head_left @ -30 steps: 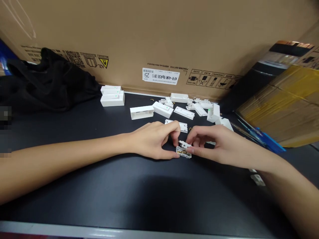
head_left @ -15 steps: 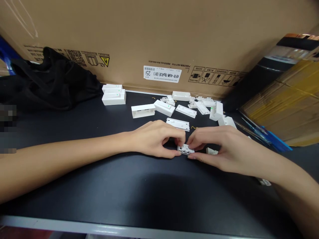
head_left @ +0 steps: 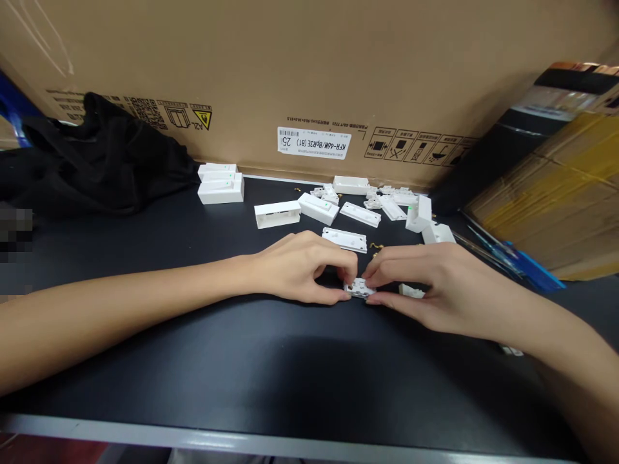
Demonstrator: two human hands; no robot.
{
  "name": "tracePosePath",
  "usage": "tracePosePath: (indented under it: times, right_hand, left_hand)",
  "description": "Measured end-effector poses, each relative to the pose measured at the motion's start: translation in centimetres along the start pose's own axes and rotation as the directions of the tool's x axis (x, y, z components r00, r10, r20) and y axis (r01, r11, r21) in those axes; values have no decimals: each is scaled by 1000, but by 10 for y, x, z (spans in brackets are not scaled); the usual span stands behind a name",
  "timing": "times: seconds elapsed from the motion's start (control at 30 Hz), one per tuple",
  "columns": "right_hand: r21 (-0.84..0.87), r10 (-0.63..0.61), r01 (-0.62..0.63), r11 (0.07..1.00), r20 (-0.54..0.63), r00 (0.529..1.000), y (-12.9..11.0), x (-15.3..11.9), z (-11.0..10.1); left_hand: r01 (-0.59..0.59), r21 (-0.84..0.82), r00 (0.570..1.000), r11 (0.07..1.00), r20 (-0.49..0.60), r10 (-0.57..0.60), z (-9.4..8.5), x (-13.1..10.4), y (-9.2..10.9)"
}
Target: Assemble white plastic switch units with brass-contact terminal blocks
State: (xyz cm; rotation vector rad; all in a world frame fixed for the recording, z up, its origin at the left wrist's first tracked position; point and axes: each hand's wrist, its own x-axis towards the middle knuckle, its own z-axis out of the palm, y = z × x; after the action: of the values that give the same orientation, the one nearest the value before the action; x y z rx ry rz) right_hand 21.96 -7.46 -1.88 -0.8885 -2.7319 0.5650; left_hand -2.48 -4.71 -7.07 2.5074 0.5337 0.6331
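A small white plastic piece with holes (head_left: 358,288) lies on the dark tabletop (head_left: 232,374), pinched from both sides. My left hand (head_left: 309,267) is closed on its left end, thumb in front and fingers behind. On the right end, my right hand (head_left: 425,280) grips with thumb and fingertips. Parts of the piece are hidden under the fingertips. Another white part (head_left: 411,291) lies partly beneath my right hand. Just beyond the hands are a flat white cover plate (head_left: 345,240) and small brass-coloured bits (head_left: 376,246).
White switch-like housings (head_left: 221,188) are grouped at the back left. An open white shell (head_left: 277,214) and several loose white parts (head_left: 394,207) lie further right. A black cloth (head_left: 111,161), a large cardboard box (head_left: 309,64), a dark cylinder (head_left: 503,148) and blue-handled tools (head_left: 536,270) surround the work area.
Both hands keep their grip on the small white piece and have barely moved. The right thumb has shifted slightly up along it. The view has tilted very slightly.
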Motion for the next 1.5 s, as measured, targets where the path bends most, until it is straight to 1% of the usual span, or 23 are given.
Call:
tracePosePath:
  times: [0.17, 0.53, 0.8, 1.13, 1.37, 1.5]
  right_hand:
    - [10, 56, -56, 998, 11, 998, -2, 0, -1]
    - [-5, 65, -65, 998, 14, 998, -2, 0, -2]
    - [-7, 59, -59, 998, 15, 998, 0, 1, -2]
    - [-17, 13, -13, 1000, 23, 1000, 0, -1, -4]
    - [-61, -24, 23, 998, -6, 1000, 5, -2, -3]
    - [-72, -23, 21, 997, -25, 999, 6, -2, -3]
  left_hand:
    - [-11, 5, 1000, 1000, -10, 11, 0, -1, -1]
    - [-10, 8, 1000, 1000, -5, 10, 1, -1, -1]
    - [-18, 15, 1000, 1000, -4, 18, 1, -1, -1]
    - [-14, 36, 1000, 999, -9, 14, 0, -3, 0]
    - [-47, 42, 999, 998, -18, 48, 1, -3, 0]
    - [-35, 80, 999, 996, -35, 38, 2, -4, 1]
